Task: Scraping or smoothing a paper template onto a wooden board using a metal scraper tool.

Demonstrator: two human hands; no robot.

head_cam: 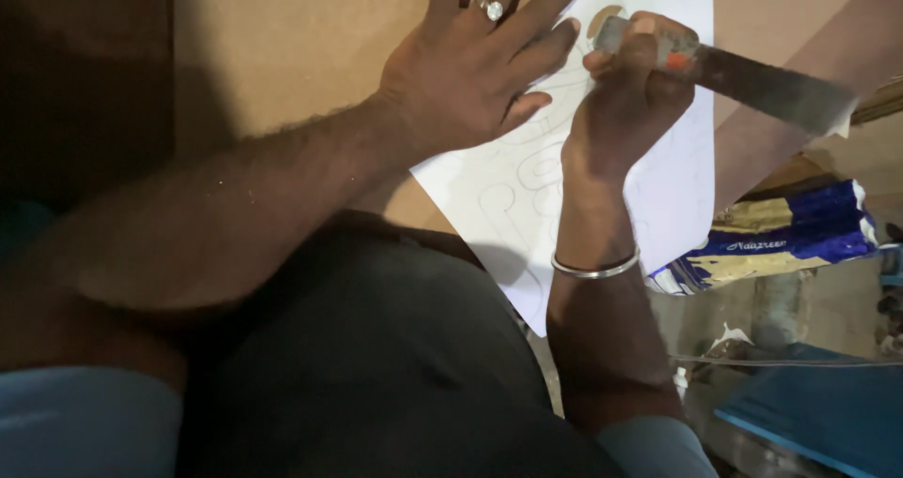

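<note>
**Blade held over a drawn sheet, other hand pinning the paper**

Head view: The person looks straight down at a white sheet of paper (658, 186) lying on a brown board (301, 55). Faint curved outlines are drawn on the sheet. The left hand (480, 73) lies flat on the sheet's upper left part, fingers spread and released, pressing the paper down rather than gripping anything; a ring (491, 9) sits on one finger. The right hand (625, 111) is clenched around the handle end of a long flat metal blade (762, 83), with the fingers wrapped tightly near a patch of orange on the tool. A thin metal bangle (594, 269) circles the right wrist.

The blade's long axis runs from the right fist out to the right and slightly downward, so most of its length hangs beyond the sheet's right edge. The working end lies inside the fist, close to the top of the sheet and just beside the left fingertips. The fist hides whether the tool touches the paper. The right hand is on the tool; the left is just beside it, with no gap to speak of.

Lower right, off the board, lies a blue and gold wrapped package (790, 238), and below it a blue flat panel (818, 412).
</note>
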